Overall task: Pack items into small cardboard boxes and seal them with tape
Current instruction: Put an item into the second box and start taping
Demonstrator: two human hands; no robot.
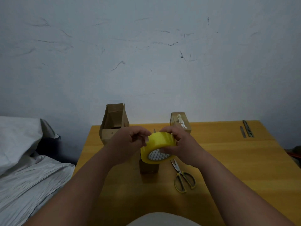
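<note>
Now, hands: we are gripping the tape roll (158, 146) with our right hand (180, 144).
Left hand (130, 142): pinching its edge.
Box (149, 167): sitting underneath.

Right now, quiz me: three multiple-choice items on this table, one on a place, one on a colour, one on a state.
1. Where do the scissors lie?
A. right of the tape roll
B. inside the open box
C. on the grey sheet

2. What colour is the tape roll?
A. red
B. yellow
C. black

3. How is the box at the far left?
A. taped shut
B. crushed flat
C. open, flaps up

Key: 1 A, they lie on the table; 2 B, yellow between left hand and right hand; 3 C, flaps stand upright.
</note>
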